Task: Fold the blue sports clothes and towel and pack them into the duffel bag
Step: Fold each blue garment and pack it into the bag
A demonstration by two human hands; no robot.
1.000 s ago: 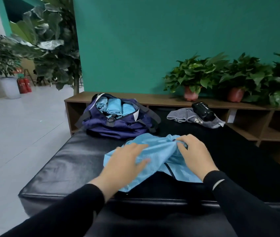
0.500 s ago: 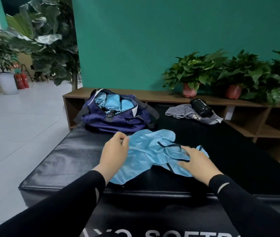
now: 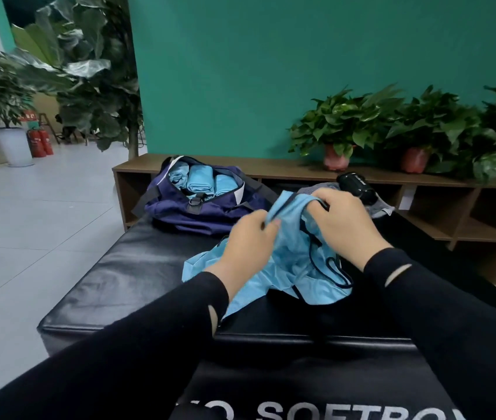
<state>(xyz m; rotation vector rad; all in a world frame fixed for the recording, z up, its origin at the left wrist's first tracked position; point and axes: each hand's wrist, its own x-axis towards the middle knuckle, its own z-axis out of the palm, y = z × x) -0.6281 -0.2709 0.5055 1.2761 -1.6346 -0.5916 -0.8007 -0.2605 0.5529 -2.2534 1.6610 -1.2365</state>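
Note:
A light blue sports garment [image 3: 295,262] with dark trim is bunched above the black padded bench [image 3: 125,277], its lower part still lying on the bench. My left hand [image 3: 246,241] pinches its upper edge, and my right hand [image 3: 340,219] grips the same edge just to the right. Behind it the navy duffel bag [image 3: 198,207] lies open with rolled light blue items [image 3: 199,181] inside.
A grey towel [image 3: 383,207] and a black case [image 3: 357,183] lie at the bench's far right. A low wooden shelf [image 3: 271,166] with potted plants [image 3: 340,131] runs along the green wall. Tiled floor [image 3: 28,237] lies to the left.
Both hands have come together and lifted the garment's top edge off the bench; earlier they rested apart on the garment lying spread out.

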